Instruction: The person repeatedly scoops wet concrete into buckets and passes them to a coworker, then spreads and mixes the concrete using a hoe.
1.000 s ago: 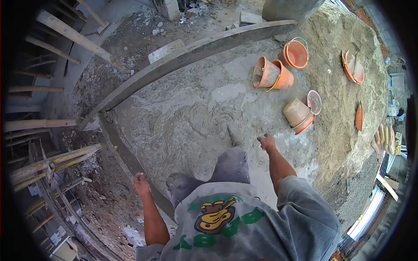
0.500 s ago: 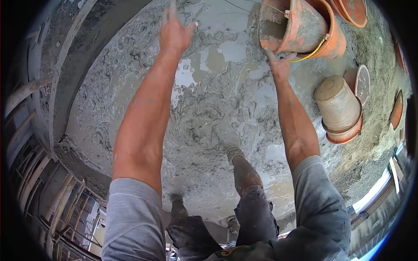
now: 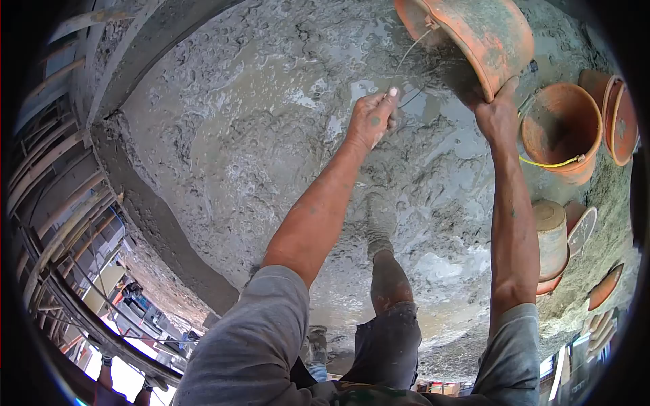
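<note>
Well, right hand (image 3: 497, 116) grips bucket (image 3: 489, 39); left (image 3: 372, 119), apparently, handle (image 3: 410, 48).

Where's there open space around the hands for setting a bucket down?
Widest: the wet mix between the low grey edging and left forearm. Narrower: the strip between the muddy lower leg and right forearm. Crowded: right of the right hand, where the yellow-handled bucket, tipped orange buckets and upturned bucket sit close together.

Tipped bucket (image 3: 491, 40) top ctr-R, R grip (image 3: 497, 116) at its rim; wire handle (image 3: 410, 49) nr L grip (image 3: 374, 118). 2nd bucket (image 3: 567, 122) just R of R grip, upturned bucket (image 3: 553, 240) below that (beside R forearm (image 3: 512, 230)). Wet mortar (image 3: 250, 135) mid, low curb (image 3: 154, 215) to its L.
</note>
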`<state>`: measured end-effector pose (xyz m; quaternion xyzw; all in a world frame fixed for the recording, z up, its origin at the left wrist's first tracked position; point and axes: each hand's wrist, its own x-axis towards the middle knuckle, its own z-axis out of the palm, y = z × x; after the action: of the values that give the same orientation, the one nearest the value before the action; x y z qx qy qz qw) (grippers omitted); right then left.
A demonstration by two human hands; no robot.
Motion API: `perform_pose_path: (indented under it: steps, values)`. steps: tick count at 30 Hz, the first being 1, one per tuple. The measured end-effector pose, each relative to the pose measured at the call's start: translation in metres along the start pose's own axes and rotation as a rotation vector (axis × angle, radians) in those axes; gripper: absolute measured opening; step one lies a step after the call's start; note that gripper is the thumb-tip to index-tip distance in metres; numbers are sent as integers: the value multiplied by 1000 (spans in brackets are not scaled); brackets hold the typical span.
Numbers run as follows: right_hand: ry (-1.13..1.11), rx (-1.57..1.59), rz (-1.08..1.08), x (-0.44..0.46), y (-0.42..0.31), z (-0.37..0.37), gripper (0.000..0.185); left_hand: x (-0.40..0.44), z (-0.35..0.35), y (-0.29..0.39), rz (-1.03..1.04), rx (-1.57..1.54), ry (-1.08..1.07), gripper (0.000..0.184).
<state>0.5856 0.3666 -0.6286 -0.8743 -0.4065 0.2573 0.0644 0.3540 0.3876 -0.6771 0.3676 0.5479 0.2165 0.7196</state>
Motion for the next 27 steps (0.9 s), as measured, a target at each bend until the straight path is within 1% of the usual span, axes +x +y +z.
perform_pose_path:
  steps: [1, 2, 4, 5, 6, 7, 8, 10, 11, 12, 15, 16, 18, 19, 20, 21, 22, 23, 25, 26, 27]
  values:
    - [-52, -101, 9, 3, -23, 2, 88, 2, -12, -6, 18, -44, 24, 44]
    - [-65, -178, -69, 8, -35, 7, 93, 4, -21, -19, 31, -94, 50, 43]
    - [-102, -116, -158, 0, -59, 4, 98, 0, -33, -21, 69, -203, 133, 45]
    - [-116, -89, -202, -2, -67, 1, 101, -2, -41, -21, 75, -125, 137, 47]
    - [-203, 26, -214, 7, -50, -2, 103, 1, -45, -19, 87, -47, 119, 50]
    - [-254, 51, -137, 9, -54, -20, 101, 1, -45, -19, 95, 24, 91, 54]
    - [-299, 71, -57, 10, -66, -49, 99, -5, -47, -13, 195, 134, 73, 53]
    - [-101, 221, 52, 14, -85, -73, 93, -14, -62, -16, 292, 174, 66, 50]
    - [135, 362, 68, 23, -97, -72, 89, -20, -76, -18, 335, 208, 83, 49]
    - [135, 190, 58, 32, -103, -61, 87, -24, -91, -27, 365, 297, 90, 50]
    - [94, -294, 26, 34, -114, 16, 83, -58, -124, -49, 233, 261, 33, 50]
    - [169, -107, 35, 18, -106, 20, 79, -69, -130, -53, 231, 267, -25, 50]
    - [81, 679, 300, -14, -74, 14, 73, -84, -130, -65, 275, 202, -12, 49]
    - [-192, 1006, 281, -20, -33, 18, 69, -89, -133, -72, 295, 152, 13, 49]
    - [-23, 862, 271, -54, -36, 36, 62, -100, -143, -82, 364, 93, 48, 49]
    - [-59, 1021, 269, -78, -38, 64, 62, -115, -162, -93, 249, 76, -1, 49]
    - [-81, 1104, 264, -85, -24, 92, 60, -134, -189, -104, 139, 69, -52, 49]
    - [-151, 1145, 308, -105, -40, 96, 60, -153, -210, -114, 24, 69, -119, 49]
    - [-285, 1238, 366, -140, -94, 105, 59, -171, -235, -125, 54, 79, -121, 48]
    - [-348, 1211, 372, -141, -94, 112, 58, -190, -244, -133, 53, 70, -130, 48]
    - [-356, 1114, 358, -145, -103, 123, 59, -215, -255, -142, 0, 17, -125, 50]
